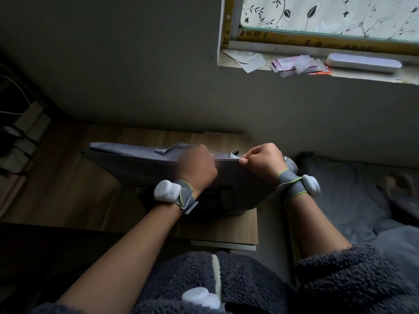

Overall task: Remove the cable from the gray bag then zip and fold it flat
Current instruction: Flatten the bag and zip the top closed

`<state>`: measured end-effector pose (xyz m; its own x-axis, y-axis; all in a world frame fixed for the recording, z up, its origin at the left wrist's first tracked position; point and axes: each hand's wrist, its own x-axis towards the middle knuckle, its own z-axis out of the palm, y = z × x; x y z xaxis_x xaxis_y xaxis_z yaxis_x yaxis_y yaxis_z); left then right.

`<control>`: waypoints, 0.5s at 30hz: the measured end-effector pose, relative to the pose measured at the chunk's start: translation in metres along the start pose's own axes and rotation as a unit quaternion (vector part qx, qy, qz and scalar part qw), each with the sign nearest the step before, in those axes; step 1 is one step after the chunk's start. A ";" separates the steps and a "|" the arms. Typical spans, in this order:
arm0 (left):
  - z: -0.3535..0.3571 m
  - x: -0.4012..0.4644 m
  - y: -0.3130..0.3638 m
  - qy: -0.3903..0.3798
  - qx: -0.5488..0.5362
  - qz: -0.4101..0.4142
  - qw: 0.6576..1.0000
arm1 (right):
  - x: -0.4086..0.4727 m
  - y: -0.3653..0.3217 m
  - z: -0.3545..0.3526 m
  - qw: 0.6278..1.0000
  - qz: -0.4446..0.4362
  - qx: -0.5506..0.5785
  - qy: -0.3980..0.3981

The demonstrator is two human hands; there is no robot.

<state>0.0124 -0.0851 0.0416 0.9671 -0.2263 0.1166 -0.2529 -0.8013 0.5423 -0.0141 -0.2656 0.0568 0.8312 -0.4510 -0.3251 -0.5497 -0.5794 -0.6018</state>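
1. One gray bag [145,162] stood on its lower edge on the small wooden table [229,230] in front of you, its long axis running left to right across the view and its top edge facing up and slightly away from you.
2. Two short gray handle loops showed at that top edge, one just left of your left hand and one between your two hands.
3. Your left hand [197,168] was over the top edge near the bag's middle, fingers curled down onto it; it was blurred, so I cannot tell exactly what the fingers had hold of.
4. Your right hand [264,160] was at the bag's right end, thumb and curled fingers pinching the top edge of the fabric there.
5. The two hands were near each other but apart, with a stretch of the top edge between them.
6. Whether the zip was closed could not be made out, and no cable could be identified in or beside the bag.
7. Each wrist carried one gray strap with a white sensor pod: two in all, plus a third white pod on your fleece jacket [340,284].
8. On the windowsill [249,69] above lay one long white case [362,62] and some loose papers [294,64].
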 end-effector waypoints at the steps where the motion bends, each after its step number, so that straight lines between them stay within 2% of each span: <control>1: -0.002 0.000 -0.003 0.003 0.002 -0.003 1.000 | 0.000 0.001 0.000 1.000 0.002 0.000 0.002; 9: -0.021 0.001 -0.018 0.036 0.003 -0.012 0.999 | 0.007 0.007 -0.013 0.997 -0.019 -0.053 0.050; 15: -0.032 0.003 -0.011 0.071 -0.003 0.001 0.997 | 0.011 0.013 -0.061 0.984 -0.026 -0.115 0.133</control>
<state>0.0187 -0.0591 0.0620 0.9608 -0.1470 0.2352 -0.2557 -0.7978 0.5460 -0.0171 -0.3196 0.0893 0.8242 -0.5609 -0.0778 -0.5370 -0.7307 -0.4217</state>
